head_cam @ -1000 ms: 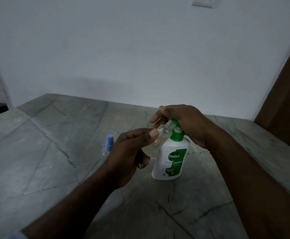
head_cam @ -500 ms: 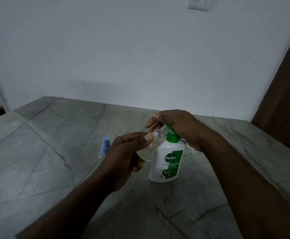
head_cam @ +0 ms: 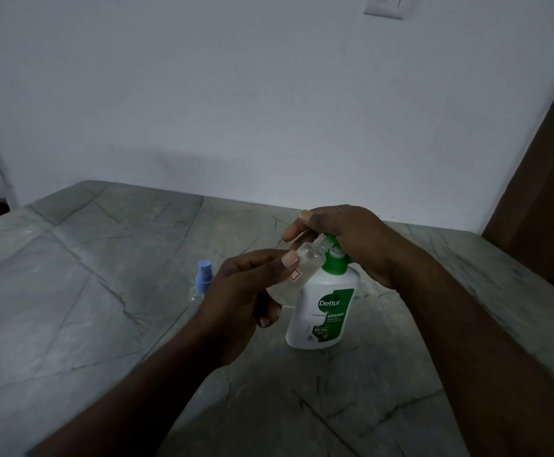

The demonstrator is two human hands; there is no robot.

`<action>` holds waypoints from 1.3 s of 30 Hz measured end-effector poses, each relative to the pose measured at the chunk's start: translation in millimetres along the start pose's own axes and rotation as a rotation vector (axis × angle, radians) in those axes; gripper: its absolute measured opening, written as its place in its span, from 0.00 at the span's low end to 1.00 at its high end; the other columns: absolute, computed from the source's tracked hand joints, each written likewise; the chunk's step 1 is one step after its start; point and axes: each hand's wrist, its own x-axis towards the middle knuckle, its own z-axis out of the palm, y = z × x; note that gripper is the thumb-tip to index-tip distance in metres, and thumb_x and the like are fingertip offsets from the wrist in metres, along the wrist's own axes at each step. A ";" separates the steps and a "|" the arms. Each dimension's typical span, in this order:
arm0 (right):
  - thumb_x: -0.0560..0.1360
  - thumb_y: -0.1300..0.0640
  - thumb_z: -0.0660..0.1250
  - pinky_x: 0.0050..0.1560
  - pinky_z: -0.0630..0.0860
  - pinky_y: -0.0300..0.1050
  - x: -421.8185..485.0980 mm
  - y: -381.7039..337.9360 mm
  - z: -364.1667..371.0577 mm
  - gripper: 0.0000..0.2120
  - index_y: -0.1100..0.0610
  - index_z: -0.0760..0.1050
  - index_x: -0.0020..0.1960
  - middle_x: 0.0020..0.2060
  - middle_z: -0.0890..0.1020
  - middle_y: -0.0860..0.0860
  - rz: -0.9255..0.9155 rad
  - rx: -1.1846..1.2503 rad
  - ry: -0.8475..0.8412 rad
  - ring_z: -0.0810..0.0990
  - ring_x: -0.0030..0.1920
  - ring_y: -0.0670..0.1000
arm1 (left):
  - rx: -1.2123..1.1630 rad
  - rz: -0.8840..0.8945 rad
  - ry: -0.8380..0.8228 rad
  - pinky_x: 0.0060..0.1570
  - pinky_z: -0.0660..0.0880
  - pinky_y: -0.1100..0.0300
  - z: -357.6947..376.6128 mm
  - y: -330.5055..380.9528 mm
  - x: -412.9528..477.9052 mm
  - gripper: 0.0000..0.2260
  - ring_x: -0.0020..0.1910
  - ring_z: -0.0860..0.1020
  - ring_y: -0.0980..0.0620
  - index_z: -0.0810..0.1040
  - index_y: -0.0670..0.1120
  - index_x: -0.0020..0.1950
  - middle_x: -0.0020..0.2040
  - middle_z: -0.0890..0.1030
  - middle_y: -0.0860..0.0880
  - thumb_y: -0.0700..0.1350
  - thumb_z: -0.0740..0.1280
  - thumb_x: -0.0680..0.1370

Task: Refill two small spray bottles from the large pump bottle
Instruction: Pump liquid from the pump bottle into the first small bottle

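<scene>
A pale wall (head_cam: 236, 94) fills the top and back; below it lies a grey stone table (head_cam: 71, 308) with dark crack lines running across it; a tall brown panel (head_cam: 546, 192) stands at the right edge.

The big pump bottle (head_cam: 325, 311) stands upright on the table, a little right of the middle; it is white with a green label and a green pump top. The right hand (head_cam: 345, 232) sits on top of that pump top; its fingers bend down over it and hide the spout, and the thumb pokes out to the left.

The left hand (head_cam: 239, 301) is just left of the big bottle, lifted off the table; it grips the small clear bottle (head_cam: 305, 262), with the thumb across the front and the other fingers wrapped behind. This small bottle has no cap; it leans, with its open neck pointing up and to the right, right under the fingers of the right hand and close beside the green pump top; its bottom end is in front of the big bottle's shoulder.

The blue-topped spray bottle (head_cam: 202, 280) stands on the table just behind the left hand, partly hidden by it; no hand touches it.

A white switch plate (head_cam: 383, 6) sits high on the wall.
</scene>
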 end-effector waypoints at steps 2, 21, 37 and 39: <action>0.85 0.51 0.58 0.59 0.81 0.53 0.1 0.8 1.1 0.19 0.53 0.87 0.48 0.49 0.88 0.50 0.018 0.000 -0.011 0.86 0.51 0.53 | 0.006 -0.001 0.000 0.22 0.63 0.64 -0.5 -0.5 0.1 0.09 0.26 0.69 0.53 0.88 0.48 0.43 0.37 0.82 0.49 0.53 0.74 0.71; 0.84 0.49 0.60 0.57 0.80 0.53 -1.6 -4.4 -1.2 0.17 0.53 0.86 0.50 0.47 0.87 0.50 -0.026 -0.053 0.059 0.85 0.51 0.54 | 0.003 -0.009 0.016 0.23 0.65 0.63 -0.6 -1.1 0.5 0.11 0.27 0.70 0.52 0.88 0.47 0.47 0.40 0.83 0.47 0.52 0.73 0.71; 0.84 0.53 0.58 0.60 0.80 0.59 -1.7 -2.9 3.9 0.19 0.52 0.87 0.45 0.45 0.88 0.46 0.005 -0.127 0.027 0.86 0.50 0.52 | -0.023 -0.017 0.023 0.21 0.63 0.65 -3.2 -2.0 -1.1 0.09 0.24 0.68 0.55 0.87 0.45 0.46 0.39 0.82 0.45 0.50 0.72 0.75; 0.84 0.54 0.57 0.60 0.80 0.58 -2.2 -2.7 4.0 0.20 0.52 0.87 0.46 0.45 0.88 0.46 0.016 -0.144 0.019 0.85 0.50 0.52 | -0.022 -0.018 0.024 0.21 0.62 0.65 -2.9 -1.7 -1.6 0.11 0.23 0.67 0.55 0.87 0.44 0.46 0.39 0.82 0.45 0.51 0.72 0.73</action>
